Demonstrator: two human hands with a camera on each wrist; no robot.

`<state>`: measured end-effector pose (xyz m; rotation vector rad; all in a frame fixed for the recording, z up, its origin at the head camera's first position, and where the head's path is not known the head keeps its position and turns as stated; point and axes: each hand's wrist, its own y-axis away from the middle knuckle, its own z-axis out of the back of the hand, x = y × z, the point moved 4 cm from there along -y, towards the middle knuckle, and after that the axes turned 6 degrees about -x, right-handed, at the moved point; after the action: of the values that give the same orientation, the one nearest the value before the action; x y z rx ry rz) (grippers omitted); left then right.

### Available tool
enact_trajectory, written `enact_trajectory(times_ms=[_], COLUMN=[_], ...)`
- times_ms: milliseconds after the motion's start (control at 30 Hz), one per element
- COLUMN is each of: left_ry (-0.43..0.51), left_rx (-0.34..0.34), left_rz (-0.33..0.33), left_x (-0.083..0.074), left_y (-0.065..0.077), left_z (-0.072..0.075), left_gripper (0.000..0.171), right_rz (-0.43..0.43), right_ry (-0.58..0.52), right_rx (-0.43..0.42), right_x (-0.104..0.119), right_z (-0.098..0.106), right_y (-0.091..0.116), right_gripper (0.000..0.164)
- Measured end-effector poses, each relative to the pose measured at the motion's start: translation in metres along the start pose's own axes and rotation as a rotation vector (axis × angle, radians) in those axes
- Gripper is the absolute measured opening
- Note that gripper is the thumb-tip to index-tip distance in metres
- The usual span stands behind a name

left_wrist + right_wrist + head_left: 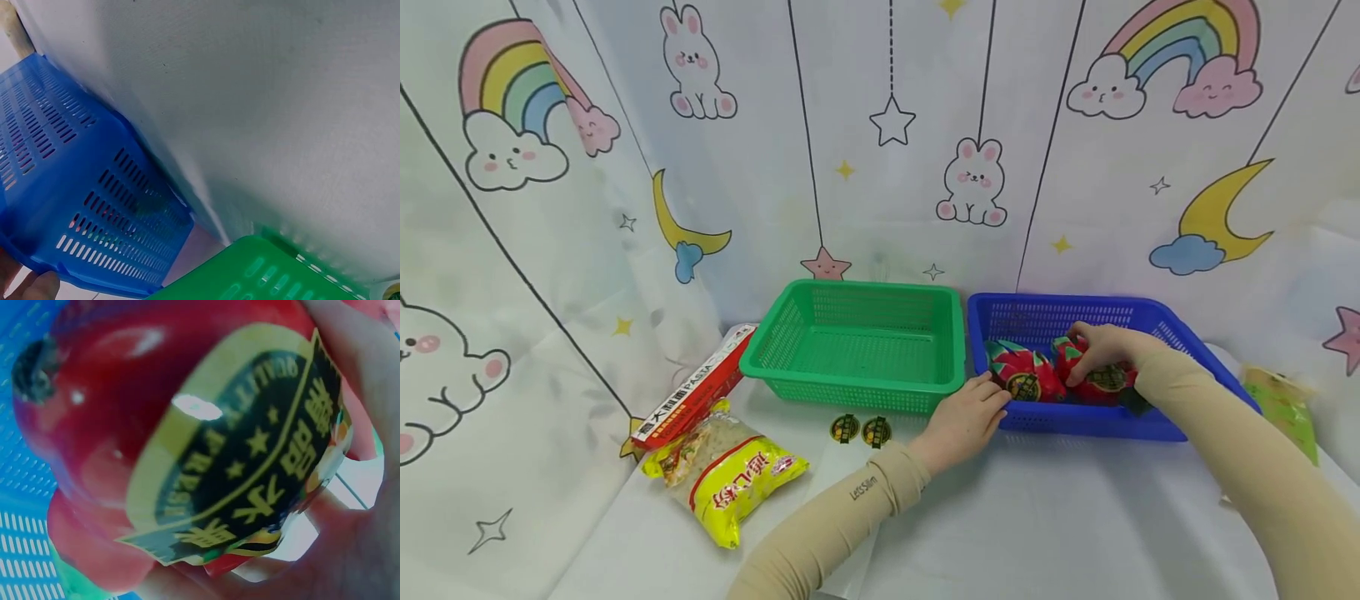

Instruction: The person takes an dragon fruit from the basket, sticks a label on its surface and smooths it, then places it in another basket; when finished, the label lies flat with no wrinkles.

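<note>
My right hand [1112,346] grips a red dragon fruit [1105,382] inside the blue basket [1090,425]. In the right wrist view, fingers curl round the fruit, and a round black and gold fruit label [250,450] faces the camera. Just left of it in the same basket lies another dragon fruit [1022,371], with a similar label and green tips. My left hand [968,415] holds the rim at the basket's front left corner. The left wrist view shows only its fingertips [42,286] at the rim, beside the slotted blue wall.
A green basket [857,387] stands left of the blue one. Two round labels [845,428] lie before it on the table. Farther left are a red pasta box [696,392] and a yellow pasta bag [737,479]. A green packet [1285,412] sits at the right, and a patterned curtain [895,192] hangs behind.
</note>
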<state>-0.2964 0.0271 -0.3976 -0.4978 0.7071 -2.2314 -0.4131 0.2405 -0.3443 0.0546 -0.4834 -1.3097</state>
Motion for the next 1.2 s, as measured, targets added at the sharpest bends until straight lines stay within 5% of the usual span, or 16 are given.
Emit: enact_trajectory(times_ms=[433,767,1200], left_ry=[0.006,0.005,-0.01], left_rx=[0.016,0.016,0.002], left_rz=[0.011,0.014,0.001], left_x=[0.0003,-0.0004,-0.0016], left_y=[-0.0002,-0.001,-0.0009], left_z=[-0.0001,-0.0021,-0.0015], left_gripper=[0.025,0.025,0.024], right_rz=[-0.138,-0.184,-0.104], right_ry=[-0.207,-0.226,0.102], right_rx=[0.099,0.104,0.089], right_x=[-0.0055,-0.0046,-0.004], right_z=[-0.004,-0.0038,-0.0034], right_y=[0.005,0.0068,0.0039], right_gripper=[0.112,0.113,0.111])
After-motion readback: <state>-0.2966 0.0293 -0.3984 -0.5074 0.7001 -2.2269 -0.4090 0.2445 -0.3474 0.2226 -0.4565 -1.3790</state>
